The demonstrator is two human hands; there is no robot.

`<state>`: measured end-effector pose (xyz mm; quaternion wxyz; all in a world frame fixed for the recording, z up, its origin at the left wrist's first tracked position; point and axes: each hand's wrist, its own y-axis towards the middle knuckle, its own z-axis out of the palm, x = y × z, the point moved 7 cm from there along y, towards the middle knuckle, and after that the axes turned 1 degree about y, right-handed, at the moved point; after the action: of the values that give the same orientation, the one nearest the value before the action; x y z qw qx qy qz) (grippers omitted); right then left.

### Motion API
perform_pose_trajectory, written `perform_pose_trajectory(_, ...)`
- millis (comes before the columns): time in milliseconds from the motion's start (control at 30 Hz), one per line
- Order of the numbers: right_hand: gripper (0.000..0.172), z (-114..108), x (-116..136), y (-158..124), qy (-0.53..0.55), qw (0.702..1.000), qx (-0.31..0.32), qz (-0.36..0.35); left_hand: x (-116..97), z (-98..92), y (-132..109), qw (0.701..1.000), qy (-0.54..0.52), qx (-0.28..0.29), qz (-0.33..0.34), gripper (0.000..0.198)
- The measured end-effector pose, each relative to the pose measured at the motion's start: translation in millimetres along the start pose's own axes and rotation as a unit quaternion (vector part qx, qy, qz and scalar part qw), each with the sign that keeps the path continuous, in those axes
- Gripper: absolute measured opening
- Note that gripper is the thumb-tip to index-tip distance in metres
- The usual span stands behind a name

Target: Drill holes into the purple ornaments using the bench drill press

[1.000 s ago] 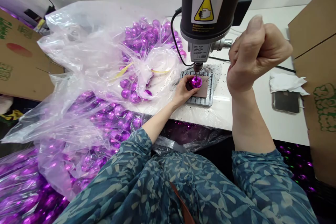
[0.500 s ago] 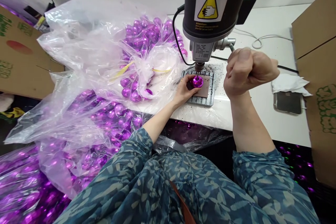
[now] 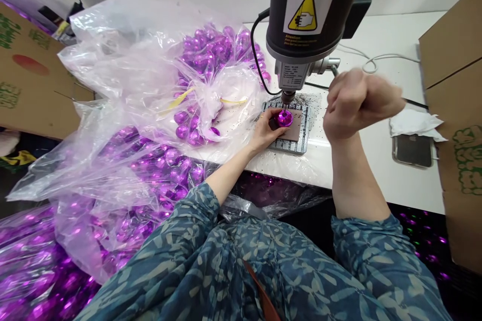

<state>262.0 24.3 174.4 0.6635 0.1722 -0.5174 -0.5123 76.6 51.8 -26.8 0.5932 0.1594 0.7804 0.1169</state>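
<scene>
A small bench drill press (image 3: 309, 15) with a black head stands on the white table (image 3: 380, 170). My left hand (image 3: 265, 133) holds a shiny purple ball (image 3: 283, 118) on the drill's slotted base plate (image 3: 299, 138), right under the bit. My right hand (image 3: 357, 103) is closed in a fist round the drill's feed lever (image 3: 333, 67) at the right of the head, slightly blurred by motion.
Big clear plastic bags (image 3: 150, 90) full of purple balls lie left of the drill and spill below the table. Cardboard boxes stand at far left (image 3: 26, 80) and far right (image 3: 455, 110). A phone (image 3: 412, 150) and crumpled tissue (image 3: 412, 123) lie at right. Black swarf dots the table.
My right fist swung down with the lever from beside the drill head to level with the chuck, and the bit now sits on the purple ball. The left hand stayed put.
</scene>
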Motion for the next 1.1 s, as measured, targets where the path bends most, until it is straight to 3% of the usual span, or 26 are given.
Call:
perform_pose_trajectory(100, 0.069, 33, 18, 41, 0.036, 0.999, 0.025, 0.018, -1, 1.1, 0, 1.0, 0.014, -0.001, 0.0, 0.063)
perform_pose_trajectory(200, 0.063, 60, 14, 78, 0.048, 0.995, 0.021, 0.082, -11, -5.6, -8, 0.998, 0.051, -0.026, -0.023, 0.061)
perform_pose_trajectory(300, 0.061, 71, 4, 91, 0.063, 0.987, 0.0, 0.149, -40, -19.4, -31, 0.995, 0.091, -0.012, -0.027, 0.054)
perform_pose_trajectory(367, 0.06, 71, 2, 91, 0.08, 0.983, -0.01, 0.165, -67, -21.6, -53, 0.992, 0.087, 0.093, -0.01, 0.049)
perform_pose_trajectory(467, 0.056, 67, 0, 86, 0.105, 0.98, -0.022, 0.168, -95, -20.2, -95, 0.949, 0.073, 0.305, -0.014, 0.049)
perform_pose_trajectory(533, 0.054, 63, -4, 84, 0.117, 0.979, -0.036, 0.165, -99, -28.6, -108, 0.931, 0.072, 0.357, -0.032, 0.051)
perform_pose_trajectory(600, 0.054, 61, -9, 84, 0.129, 0.978, -0.046, 0.155, -92, -47.4, -96, 0.949, 0.069, 0.303, -0.042, 0.048)
perform_pose_trajectory(667, 0.054, 60, -14, 86, 0.145, 0.978, -0.056, 0.136, -77, -77.8, -61, 0.981, 0.088, 0.165, -0.046, 0.038)
perform_pose_trajectory(733, 0.053, 61, -17, 88, 0.165, 0.977, -0.059, 0.121, -60, -110.5, -21, 0.983, 0.17, 0.018, -0.059, 0.026)
perform_pose_trajectory(800, 0.054, 61, -20, 88, 0.178, 0.975, -0.064, 0.12, -45, -127.9, 16, 0.941, 0.321, -0.024, -0.103, 0.03)
perform_pose_trajectory(867, 0.056, 61, -20, 86, 0.183, 0.973, -0.064, 0.122, -30, -135.1, 42, 0.863, 0.471, 0.016, -0.181, 0.045)
perform_pose_trajectory(967, 0.054, 59, -13, 83, 0.173, 0.98, -0.044, 0.094, -15, -144.3, 57, 0.75, 0.598, 0.084, -0.27, 0.056)
perform_pose_trajectory(1033, 0.051, 59, -10, 81, 0.162, 0.984, -0.019, 0.077, -9, -151.2, 57, 0.719, 0.621, 0.11, -0.293, 0.055)
perform_pose_trajectory(1100, 0.051, 58, -9, 80, 0.159, 0.985, -0.009, 0.067, -3, -160.0, 55, 0.707, 0.623, 0.127, -0.309, 0.055)
